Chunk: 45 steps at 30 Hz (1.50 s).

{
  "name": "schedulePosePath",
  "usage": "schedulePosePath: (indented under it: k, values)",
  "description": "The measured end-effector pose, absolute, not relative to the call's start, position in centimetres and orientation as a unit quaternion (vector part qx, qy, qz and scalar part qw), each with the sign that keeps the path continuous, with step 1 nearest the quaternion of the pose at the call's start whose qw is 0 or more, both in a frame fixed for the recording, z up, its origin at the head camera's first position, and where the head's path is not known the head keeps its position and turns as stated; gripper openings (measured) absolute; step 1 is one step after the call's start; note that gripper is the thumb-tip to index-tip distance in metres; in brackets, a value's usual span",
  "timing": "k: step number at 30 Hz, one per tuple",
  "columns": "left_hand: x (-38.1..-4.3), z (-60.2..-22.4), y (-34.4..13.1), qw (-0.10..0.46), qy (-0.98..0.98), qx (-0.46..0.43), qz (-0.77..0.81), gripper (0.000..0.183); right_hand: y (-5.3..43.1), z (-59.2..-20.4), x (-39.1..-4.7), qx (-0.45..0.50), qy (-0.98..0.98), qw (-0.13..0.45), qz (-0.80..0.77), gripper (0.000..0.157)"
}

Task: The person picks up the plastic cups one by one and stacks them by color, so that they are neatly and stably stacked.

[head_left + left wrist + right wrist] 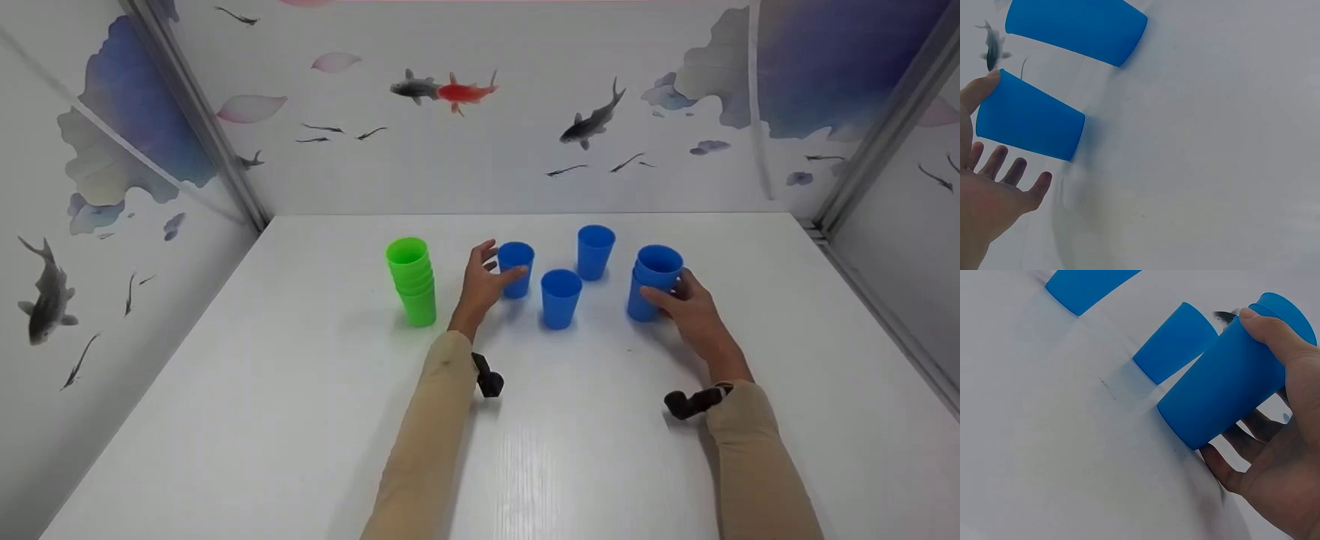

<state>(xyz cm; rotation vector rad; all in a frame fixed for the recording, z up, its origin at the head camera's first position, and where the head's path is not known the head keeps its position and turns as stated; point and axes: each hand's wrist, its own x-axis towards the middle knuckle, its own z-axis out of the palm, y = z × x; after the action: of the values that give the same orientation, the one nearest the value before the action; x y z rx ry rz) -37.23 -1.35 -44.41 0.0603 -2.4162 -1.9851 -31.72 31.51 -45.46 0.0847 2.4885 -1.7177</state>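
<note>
In the head view, my left hand is at a blue cup, its thumb reaching across the front near the rim. The left wrist view shows the thumb tip at that cup's rim and the other fingers spread, with a gap between them and the cup. My right hand holds two nested blue cups standing upright at the right. Its thumb presses near the rim of the lower cup, and its other fingers reach behind, partly hidden. Two more blue cups, a front one and a rear one, stand upright between the hands.
A stack of nested green cups stands upright left of my left hand. Everything rests on a white table, with printed fish panels behind and at both sides. Black wrist cameras stick out from both sleeves.
</note>
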Motion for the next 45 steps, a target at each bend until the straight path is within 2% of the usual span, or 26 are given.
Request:
schedulePosePath:
  k: [10,16,32,45]
  values:
    - [-37.4,-45.0,-0.3,0.017,-0.789,0.046,-0.612,0.084,31.2,-45.3,-31.7,0.029,0.821,0.063,-0.566,0.111]
    - [-37.2,-44.8,0.3,0.025,-0.798,0.049,-0.600,0.077,31.2,-45.2,-31.7,0.032,0.824,0.065,-0.562,0.111]
    - [-37.0,-42.1,1.3,0.025,-0.788,0.034,-0.614,0.077,31.5,-45.3,-31.7,0.031,0.826,0.055,-0.560,0.108]
    - [-36.6,-39.7,2.5,0.027,-0.788,-0.025,-0.615,0.077,31.6,-45.4,-31.8,0.036,0.827,0.062,-0.557,0.109]
